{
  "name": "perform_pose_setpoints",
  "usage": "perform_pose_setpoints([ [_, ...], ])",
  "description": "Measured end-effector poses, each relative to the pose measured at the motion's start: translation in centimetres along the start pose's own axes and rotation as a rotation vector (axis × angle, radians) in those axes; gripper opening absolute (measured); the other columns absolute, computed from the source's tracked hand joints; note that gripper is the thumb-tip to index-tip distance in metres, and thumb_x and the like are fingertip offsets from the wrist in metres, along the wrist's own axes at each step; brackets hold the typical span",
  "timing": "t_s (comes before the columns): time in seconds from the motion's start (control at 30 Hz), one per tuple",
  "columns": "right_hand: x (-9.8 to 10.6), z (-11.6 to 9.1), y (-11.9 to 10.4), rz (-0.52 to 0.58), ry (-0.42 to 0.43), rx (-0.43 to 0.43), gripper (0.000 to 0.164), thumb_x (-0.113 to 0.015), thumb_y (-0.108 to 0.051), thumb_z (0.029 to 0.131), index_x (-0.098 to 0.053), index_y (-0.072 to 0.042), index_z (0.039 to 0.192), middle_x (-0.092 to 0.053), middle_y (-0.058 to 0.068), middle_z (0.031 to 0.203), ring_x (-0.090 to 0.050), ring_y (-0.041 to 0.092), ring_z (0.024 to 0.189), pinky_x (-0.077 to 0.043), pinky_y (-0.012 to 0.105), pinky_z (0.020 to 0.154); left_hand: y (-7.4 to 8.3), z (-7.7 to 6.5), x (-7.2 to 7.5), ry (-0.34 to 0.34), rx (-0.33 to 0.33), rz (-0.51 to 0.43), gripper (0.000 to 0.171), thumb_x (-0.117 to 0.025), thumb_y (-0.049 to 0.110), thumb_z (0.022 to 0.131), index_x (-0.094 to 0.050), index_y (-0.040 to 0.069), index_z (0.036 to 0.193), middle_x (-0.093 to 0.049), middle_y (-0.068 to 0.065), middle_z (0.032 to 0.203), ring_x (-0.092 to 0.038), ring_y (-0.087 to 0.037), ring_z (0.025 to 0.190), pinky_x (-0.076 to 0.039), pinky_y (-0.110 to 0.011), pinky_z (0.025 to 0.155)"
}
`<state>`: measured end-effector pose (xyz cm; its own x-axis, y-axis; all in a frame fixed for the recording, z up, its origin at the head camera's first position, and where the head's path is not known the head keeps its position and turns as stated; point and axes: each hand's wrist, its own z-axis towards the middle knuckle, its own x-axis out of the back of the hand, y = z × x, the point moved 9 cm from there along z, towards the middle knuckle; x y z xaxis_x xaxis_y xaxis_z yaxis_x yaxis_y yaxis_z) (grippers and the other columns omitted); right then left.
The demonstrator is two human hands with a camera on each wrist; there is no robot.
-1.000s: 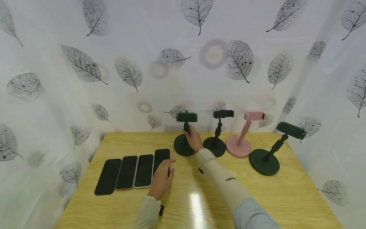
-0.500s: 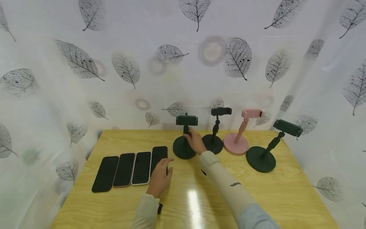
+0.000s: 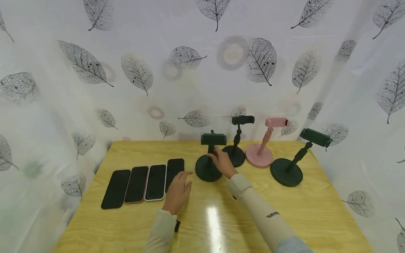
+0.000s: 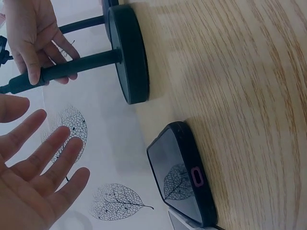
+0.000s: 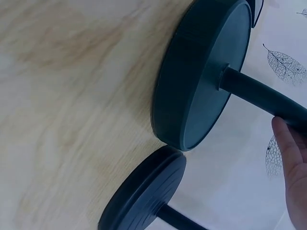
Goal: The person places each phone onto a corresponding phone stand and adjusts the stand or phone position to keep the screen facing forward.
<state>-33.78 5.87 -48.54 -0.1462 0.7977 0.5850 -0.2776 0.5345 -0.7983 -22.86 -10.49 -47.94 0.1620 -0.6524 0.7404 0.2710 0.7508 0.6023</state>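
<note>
My right hand [image 3: 224, 163] grips the post of a dark green phone stand [image 3: 205, 173], thumb on one side and fingers on the other in the left wrist view. The stand's round base is down on the table, and its clamp [image 3: 213, 139] sits level on top. My left hand [image 3: 176, 193] holds nothing; its fingers are spread and relaxed in the left wrist view. It hovers beside the rightmost smartphone [image 3: 174, 170], overlapping its lower corner in the head view. That phone lies screen up in a dark case.
A black phone stand [image 3: 238, 156] stands close behind the gripped one, then a pink stand [image 3: 258, 155] and another green stand [image 3: 286, 172] at the right. Left of my left hand lie a white-edged phone [image 3: 155, 182], a pink-edged phone [image 3: 136, 184] and a black phone [image 3: 115, 189].
My right hand has drawn the green phone stand nearer to me and slightly right, toward the black stand. My left hand has stayed about where it was. The head view has tilted a little.
</note>
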Motion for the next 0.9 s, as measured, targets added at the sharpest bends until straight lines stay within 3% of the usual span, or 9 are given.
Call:
perform_pose_setpoints([
  [0.17,1.0,-1.0,0.0,-0.017,0.039,0.063,0.023,-0.052,-0.019,0.096,-0.053,-0.003,0.112,-0.064,0.02,0.086,-0.066,0.031,0.08,-0.051,0.036,0.07,0.2,0.0,0.1,-0.002,-0.006,-0.008,0.032,-0.063,0.01,0.089,-0.06,0.011,0.121,-0.059,-0.007,0.122,-0.06,-0.023,0.098,-0.051,-0.04,0.079],
  [0.23,1.4,-1.4,-0.1,-0.034,0.06,0.087,0.014,-0.054,-0.019,0.095,-0.051,-0.005,0.099,-0.058,0.016,0.072,-0.06,0.024,0.064,-0.045,0.029,0.061,0.3,0.0,0.1,-0.001,-0.014,-0.008,0.033,-0.063,0.01,0.089,-0.06,0.01,0.121,-0.059,-0.008,0.122,-0.06,-0.024,0.099,-0.051,-0.04,0.078],
  [0.33,1.9,-2.1,-0.4,-0.058,0.088,0.126,0.017,-0.056,-0.018,0.094,-0.045,-0.007,0.088,-0.047,0.007,0.061,-0.043,0.012,0.051,-0.035,0.022,0.053,0.4,0.0,0.2,0.001,-0.02,-0.006,0.033,-0.064,0.01,0.088,-0.06,0.01,0.121,-0.06,-0.008,0.121,-0.06,-0.025,0.103,-0.052,-0.04,0.08],
  [0.43,2.3,-2.8,-0.5,-0.061,0.1,0.143,0.02,-0.057,-0.017,0.094,-0.042,-0.007,0.084,-0.044,0.004,0.06,-0.033,0.006,0.049,-0.032,0.02,0.051,0.5,-0.1,0.2,0.006,-0.029,0.006,0.033,-0.064,0.008,0.087,-0.06,0.01,0.12,-0.06,-0.008,0.12,-0.059,-0.026,0.106,-0.051,-0.041,0.082],
  [0.9,3.4,-4.9,0.3,-0.08,0.121,0.121,0.016,-0.057,-0.017,0.093,-0.047,-0.008,0.085,-0.049,0.007,0.06,-0.033,0.004,0.046,-0.034,0.022,0.049,0.1,-0.1,-0.5,-0.018,-0.003,0.004,0.033,-0.064,0.007,0.087,-0.06,0.009,0.12,-0.06,-0.007,0.12,-0.058,-0.027,0.112,-0.049,-0.043,0.09],
])
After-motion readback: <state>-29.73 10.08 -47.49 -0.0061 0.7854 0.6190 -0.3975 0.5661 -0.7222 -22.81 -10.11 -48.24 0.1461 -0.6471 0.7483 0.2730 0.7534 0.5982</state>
